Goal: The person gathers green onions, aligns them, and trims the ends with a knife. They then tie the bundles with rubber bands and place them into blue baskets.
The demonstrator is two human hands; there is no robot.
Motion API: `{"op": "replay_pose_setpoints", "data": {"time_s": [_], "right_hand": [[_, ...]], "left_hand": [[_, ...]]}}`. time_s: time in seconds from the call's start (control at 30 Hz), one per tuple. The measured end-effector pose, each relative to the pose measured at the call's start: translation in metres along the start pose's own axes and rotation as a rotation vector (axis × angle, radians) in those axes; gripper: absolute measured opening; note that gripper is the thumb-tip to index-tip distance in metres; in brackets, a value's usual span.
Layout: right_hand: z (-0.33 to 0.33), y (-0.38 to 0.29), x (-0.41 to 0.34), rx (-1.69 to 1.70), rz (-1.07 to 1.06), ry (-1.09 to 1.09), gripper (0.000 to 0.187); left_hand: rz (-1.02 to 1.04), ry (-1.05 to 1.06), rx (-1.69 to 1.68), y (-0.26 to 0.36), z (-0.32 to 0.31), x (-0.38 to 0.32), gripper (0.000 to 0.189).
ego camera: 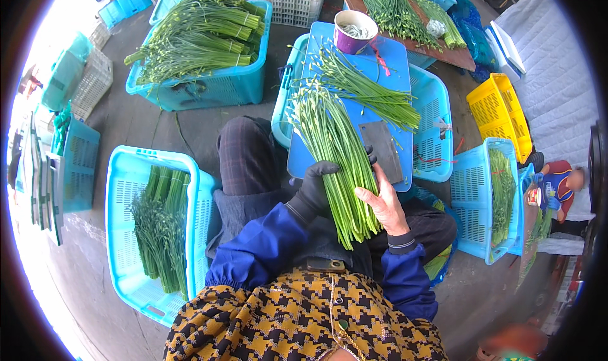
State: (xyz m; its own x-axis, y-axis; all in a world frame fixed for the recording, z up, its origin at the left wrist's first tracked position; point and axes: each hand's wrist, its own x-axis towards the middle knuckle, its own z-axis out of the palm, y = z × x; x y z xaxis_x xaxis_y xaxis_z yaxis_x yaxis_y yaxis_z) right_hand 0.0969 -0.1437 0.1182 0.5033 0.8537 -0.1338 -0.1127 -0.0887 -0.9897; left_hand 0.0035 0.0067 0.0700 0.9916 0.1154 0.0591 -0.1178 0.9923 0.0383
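A thick bundle of flowering chive stems (332, 156) is held up between my hands, its pale buds pointing away from me and the cut ends towards my lap. My left hand (316, 187), in a dark glove, grips its left side. My right hand (384, 197), with thumb and palm bare, holds the right side near the lower stems. Beneath is a blue board (304, 161) laid over a light blue crate. On the board lie a looser pile of chive stems (375, 95), a dark flat metal blade (382, 147) and a purple paper tub (351, 33) of rubber bands.
Light blue crates of tied bundles stand at upper left (223, 88) and lower left (194, 218). More stems lie on a brown board (413, 28) at upper right. A yellow crate (501, 116) and a co-worker (560, 180) are at right.
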Motion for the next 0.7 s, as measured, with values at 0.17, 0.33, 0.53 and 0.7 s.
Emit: {"op": "replay_pose_setpoints", "data": {"time_s": [0.17,0.33,0.53,0.7], "right_hand": [[0.007,0.0,-0.002,-0.209,-0.097,0.083,0.084],[0.006,0.004,-0.003,-0.64,-0.318,0.176,0.072],[0.011,-0.006,-0.007,-0.936,-0.46,0.195,0.057],[0.008,-0.011,-0.01,-0.925,-0.369,0.006,0.055]], "left_hand": [[-0.03,-0.018,-0.008,0.003,-0.008,0.0,0.089],[-0.012,0.004,-0.035,0.003,-0.011,-0.001,0.083],[0.071,0.01,-0.094,0.0,-0.022,0.002,0.071],[0.077,0.091,-0.032,0.002,-0.038,0.0,0.059]]}}
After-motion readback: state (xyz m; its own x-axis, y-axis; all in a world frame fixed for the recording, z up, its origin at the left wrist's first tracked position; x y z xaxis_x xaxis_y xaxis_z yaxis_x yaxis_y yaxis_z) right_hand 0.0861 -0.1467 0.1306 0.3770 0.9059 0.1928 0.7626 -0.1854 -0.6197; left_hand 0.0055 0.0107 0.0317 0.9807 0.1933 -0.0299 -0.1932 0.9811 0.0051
